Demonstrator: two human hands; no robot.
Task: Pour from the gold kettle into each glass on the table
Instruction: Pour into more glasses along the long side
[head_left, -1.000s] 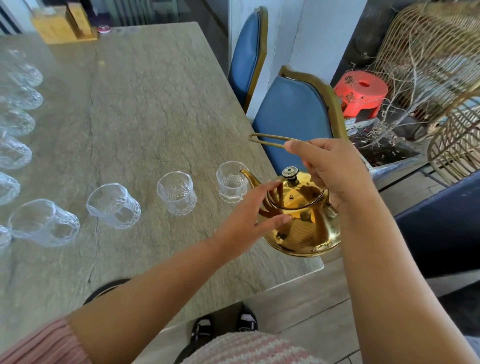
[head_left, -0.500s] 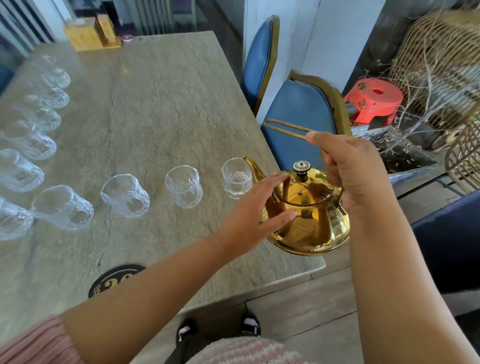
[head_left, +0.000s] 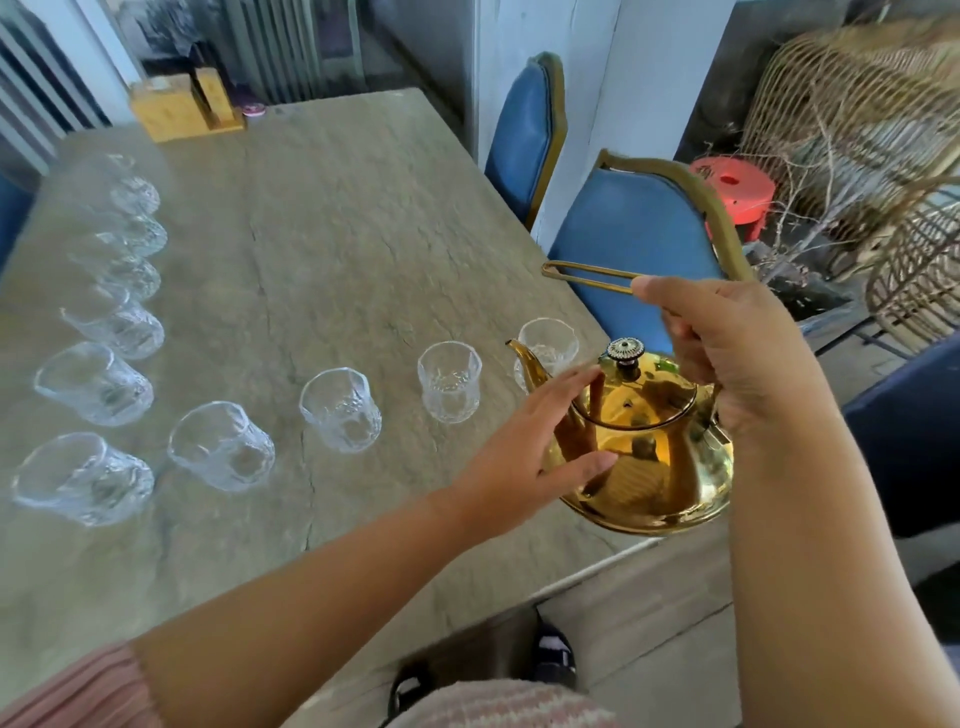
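Note:
The gold kettle (head_left: 657, 457) hangs over the table's near right corner, its spout pointing left at the rightmost glass (head_left: 551, 347). My right hand (head_left: 727, 353) grips the kettle's thin gold handle from above. My left hand (head_left: 530, 457) rests against the kettle's left side, fingers spread below the spout. Several clear textured glasses stand in an L: a row along the near side, including one (head_left: 449, 382) and another (head_left: 340, 410), and a column up the left edge (head_left: 117, 327). All look empty, though this is hard to judge.
The stone table (head_left: 322, 249) carries a wooden holder (head_left: 179, 106) at its far end. Two blue chairs (head_left: 631, 249) stand along the right side. A red stool (head_left: 732, 189) and wicker baskets (head_left: 852, 119) sit beyond them. My feet show below the table edge.
My view has shifted so the glasses sit further right in the frame. The kettle has stayed near the rightmost glass, with both hands holding it as before.

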